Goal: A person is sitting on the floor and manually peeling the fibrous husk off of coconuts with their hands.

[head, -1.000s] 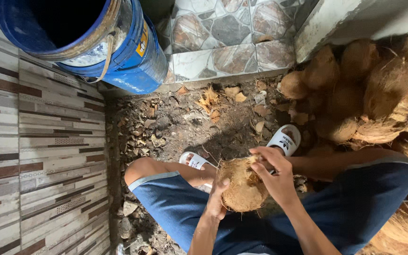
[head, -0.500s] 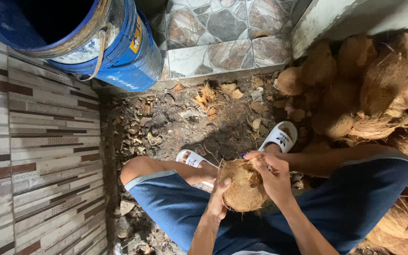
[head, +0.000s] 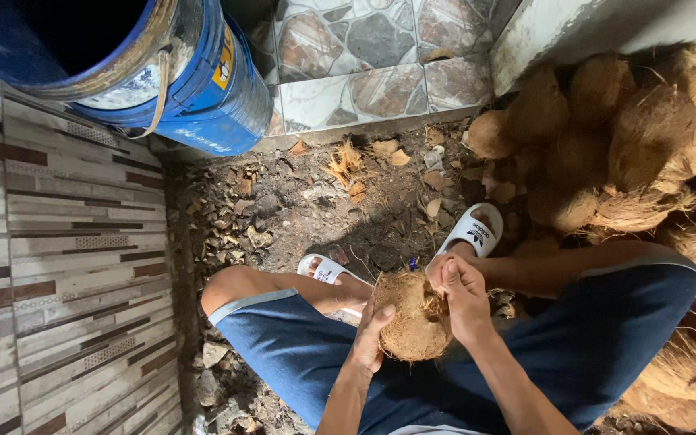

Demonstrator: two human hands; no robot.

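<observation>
A round, brown, fibrous husked coconut (head: pixel 412 318) sits between the knees, above blue shorts (head: pixel 300 354). The left hand (head: pixel 372 334) cups its side, fingers wrapped; the right hand (head: pixel 461 294) grips fibres at its top edge.
</observation>
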